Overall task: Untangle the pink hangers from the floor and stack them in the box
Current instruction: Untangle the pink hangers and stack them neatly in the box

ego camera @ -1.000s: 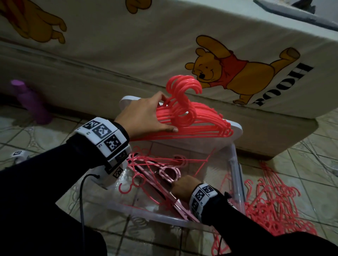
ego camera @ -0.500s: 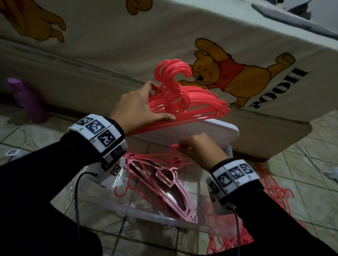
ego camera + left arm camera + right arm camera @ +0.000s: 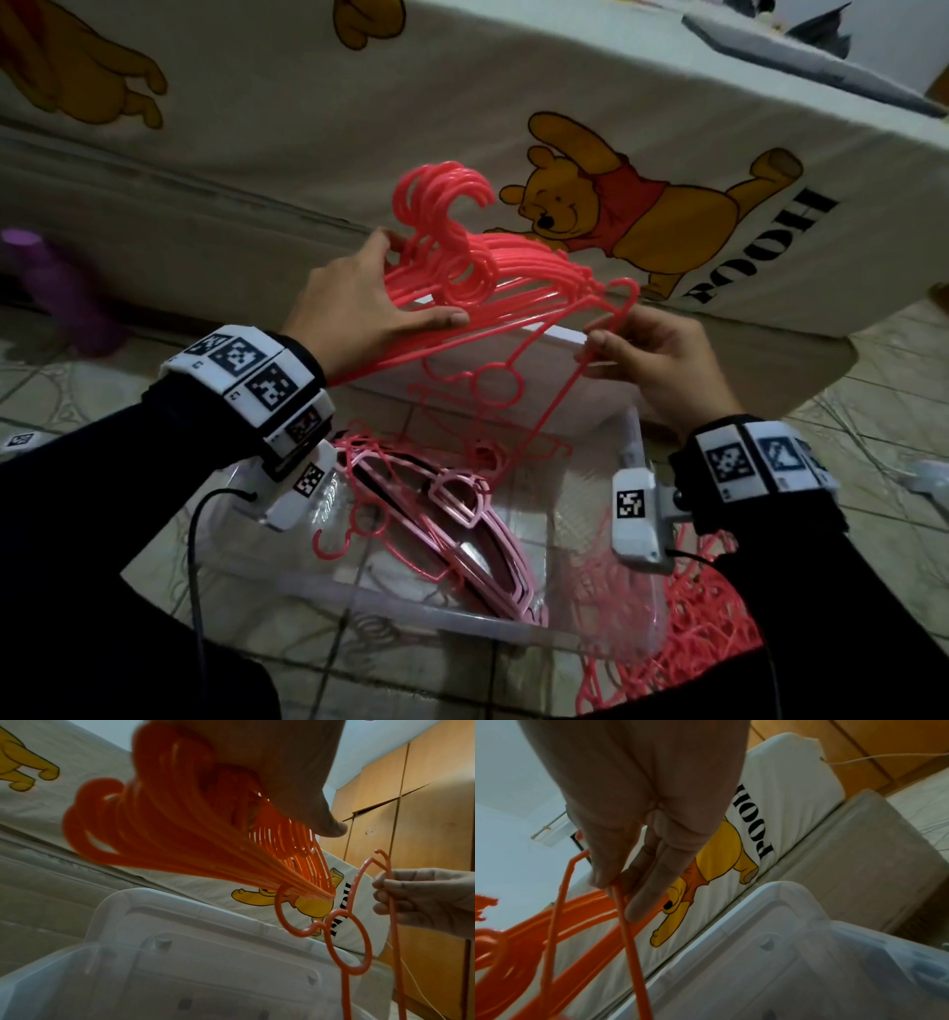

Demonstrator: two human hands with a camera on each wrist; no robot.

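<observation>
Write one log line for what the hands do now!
left hand: holds hanger stack | right hand: pinches one hanger | over box

The right hand (image 3: 662, 354) has been raised out of the box (image 3: 634, 437) toward 1 o'clock. A single hanger (image 3: 539, 380) is now pinched by it, beside the bundle of hangers (image 3: 493, 277).

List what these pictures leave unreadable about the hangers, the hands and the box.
- Bundle of hangers: count unreadable, head view; hooks overlap, left hand covers part.
- Pile on the floor: head view, cut by the right sleeve and clear box wall.
- Single hanger: lower end leaves the left wrist view.
- Right hand: right wrist view, hanger blurred below the fingers.
</observation>
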